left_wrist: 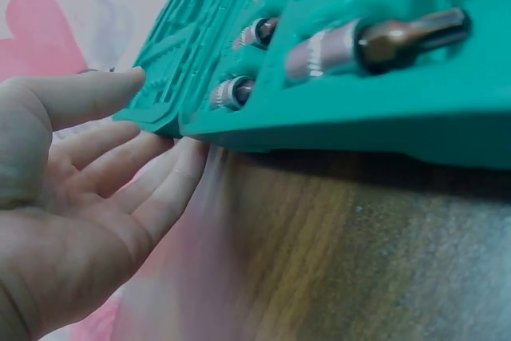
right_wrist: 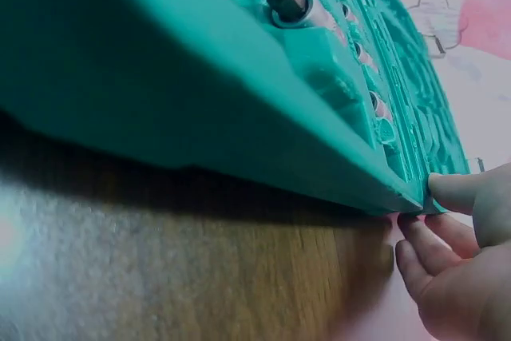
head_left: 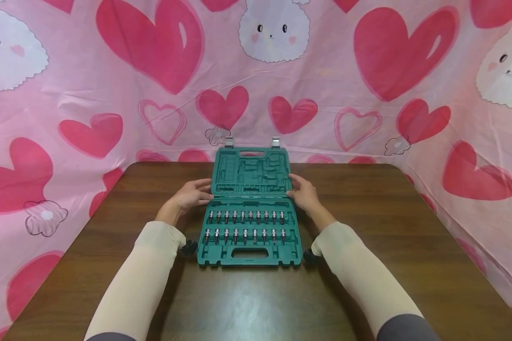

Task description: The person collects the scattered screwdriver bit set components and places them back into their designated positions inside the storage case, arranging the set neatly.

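A green plastic tool case point(head_left: 249, 258) lies unfolded on the table, its lid point(head_left: 251, 170) tilted up at the back. Two rows of bit sockets point(head_left: 234, 217) sit in its lower half, metal bits pointing toward the person. At the left side, the left hand point(head_left: 190, 195) has its fingers extended, fingertips right at the case's hinge corner; its thumb stands apart from the other fingers beside the lid edge. Opposite it, the right hand point(head_left: 305, 194) touches the lid's edge near the hinge with its thumb, the other fingers loosely bent below that corner.
The brown wooden table point(head_left: 367, 265) extends around the case. Behind and at both sides hangs a pink cloth point(head_left: 320, 71) printed with hearts and rabbit faces. Two metal latches point(head_left: 275, 142) stick up from the lid's far edge. Dark wrist cameras point(head_left: 189, 247) flank the case's front.
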Demonstrator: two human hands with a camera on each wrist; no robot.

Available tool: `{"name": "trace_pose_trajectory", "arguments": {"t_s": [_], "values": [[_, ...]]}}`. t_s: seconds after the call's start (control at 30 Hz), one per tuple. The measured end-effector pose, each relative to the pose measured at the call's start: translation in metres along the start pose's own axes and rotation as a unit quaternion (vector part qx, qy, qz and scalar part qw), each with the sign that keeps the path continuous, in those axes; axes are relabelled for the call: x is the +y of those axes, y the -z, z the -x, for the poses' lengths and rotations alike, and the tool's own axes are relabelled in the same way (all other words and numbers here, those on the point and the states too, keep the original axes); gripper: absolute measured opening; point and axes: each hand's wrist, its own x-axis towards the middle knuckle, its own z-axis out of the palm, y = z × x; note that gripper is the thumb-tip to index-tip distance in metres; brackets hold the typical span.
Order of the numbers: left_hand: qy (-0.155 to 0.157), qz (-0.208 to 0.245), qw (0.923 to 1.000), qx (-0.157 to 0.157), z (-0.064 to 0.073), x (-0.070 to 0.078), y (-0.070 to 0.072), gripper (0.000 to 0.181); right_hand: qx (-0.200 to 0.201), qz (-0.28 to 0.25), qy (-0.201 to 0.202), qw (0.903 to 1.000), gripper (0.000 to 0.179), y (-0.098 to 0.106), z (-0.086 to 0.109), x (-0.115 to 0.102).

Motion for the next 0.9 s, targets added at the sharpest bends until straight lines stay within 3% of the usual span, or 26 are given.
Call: {"name": "trace_pose_trajectory", "arguments": {"t_s": [0.23, 0.47, 0.9], "values": [[-0.008, 0.023, 0.9997, -0.001, 0.004, 0.004, 0.001, 0.069, 0.033, -0.019, 0.015, 0.9992, 0.081, 0.002, 0.000, -0.003], [-0.017, 0.058, 0.9982, 0.002, 0.004, 0.008, -0.001, 0.071, 0.047, 0.000, 0.035, 0.9983, 0.083, 0.003, 0.002, -0.004], [-0.028, 0.049, 0.9983, 0.012, 0.004, 0.014, -0.005, 0.070, 0.024, 0.032, 0.072, 0.9966, 0.091, 0.010, 0.004, -0.003]]}}
